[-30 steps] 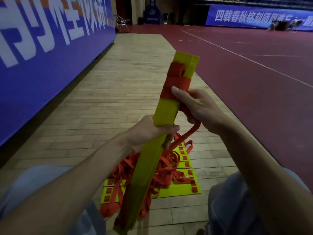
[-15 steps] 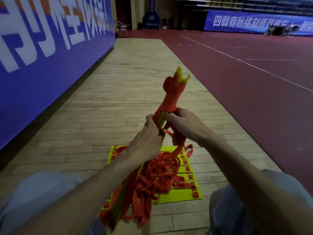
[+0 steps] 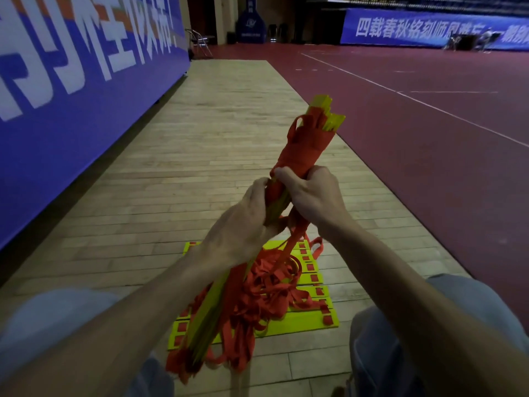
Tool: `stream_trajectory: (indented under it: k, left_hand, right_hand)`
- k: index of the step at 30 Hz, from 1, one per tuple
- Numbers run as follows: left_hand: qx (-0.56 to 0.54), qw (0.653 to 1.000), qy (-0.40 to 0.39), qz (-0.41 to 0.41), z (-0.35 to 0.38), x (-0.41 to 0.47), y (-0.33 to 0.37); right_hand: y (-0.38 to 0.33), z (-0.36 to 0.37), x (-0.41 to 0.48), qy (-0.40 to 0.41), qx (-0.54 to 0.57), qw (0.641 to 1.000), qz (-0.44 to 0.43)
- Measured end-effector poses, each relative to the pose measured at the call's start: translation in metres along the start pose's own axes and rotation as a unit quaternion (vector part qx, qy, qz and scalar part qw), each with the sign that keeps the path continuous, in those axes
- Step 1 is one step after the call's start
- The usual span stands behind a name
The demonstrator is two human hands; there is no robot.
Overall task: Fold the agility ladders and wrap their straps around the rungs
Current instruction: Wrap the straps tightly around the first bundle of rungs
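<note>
The person holds a bundle of yellow rungs point(image 3: 211, 305) upright and tilted away from the body, with both hands closed around its middle part. The fingers of the left hand point(image 3: 243, 224) are curled around the rungs and pressed together, just below the fingers of the right hand point(image 3: 312, 193), which pinch the lower edge of the red wrapped strap point(image 3: 303, 147) against the rungs. Above the right fingers the wrapping is already thick, and the yellow rung ends point(image 3: 329, 113) stick out of it a little unevenly. Below the left fingers a big tangle of loose straps point(image 3: 263, 285) hangs down to the floor point(image 3: 200, 138), where a second ladder point(image 3: 300, 322) lies flat, partly under this tangle. I think several things could go wrong from here. If the right fingers relax before the strap is tucked, the tension will be lost and the turns above them may loosen and slide toward the rung ends. The rungs look smooth and are not all even at the top, so a weak hold by the left fingers could let some of them slip out of the stack. Also, the hanging straps are mixed together below the hands, and it is hard to tell which loop belongs to which ladder; pulling the next piece upward could catch a knot or drag the ladder on the floor with it.
</note>
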State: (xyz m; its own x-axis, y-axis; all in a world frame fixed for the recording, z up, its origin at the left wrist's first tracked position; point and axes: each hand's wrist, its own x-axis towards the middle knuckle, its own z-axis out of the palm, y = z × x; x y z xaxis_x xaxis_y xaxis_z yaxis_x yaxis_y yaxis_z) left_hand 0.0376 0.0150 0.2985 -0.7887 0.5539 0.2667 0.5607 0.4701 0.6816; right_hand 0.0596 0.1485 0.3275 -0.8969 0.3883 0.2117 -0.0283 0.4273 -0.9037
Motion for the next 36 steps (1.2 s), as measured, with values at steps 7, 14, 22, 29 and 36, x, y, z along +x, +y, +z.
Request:
stream_trajectory:
  k: [7, 14, 22, 29, 36]
  left_hand:
    - [-0.358, 0.926, -0.090, -0.083, -0.009, 0.007, -0.004]
    - [-0.381, 0.909, -0.143, -0.091, -0.014, 0.002, -0.007]
    - [-0.292, 0.948, -0.004, -0.129, -0.005, 0.012, -0.022]
    - [0.030, 0.991, -0.010, -0.133, 0.002, 0.009, -0.018]
    - [0.119, 0.991, -0.020, -0.049, 0.016, 0.001, -0.012]
  right_hand:
    - [-0.012, -0.026, 0.003, -0.073, 0.149, 0.986, -0.031]
    - [-0.007, -0.038, 0.007, -0.229, 0.088, 0.968, -0.046]
    - [0.000, -0.031, 0.013, -0.180, -0.084, 0.979, -0.041]
    - [0.000, -0.014, 0.004, -0.194, -0.056, 0.979, 0.036]
    - [0.018, 0.010, 0.000, -0.002, -0.168, 0.986, -0.009]
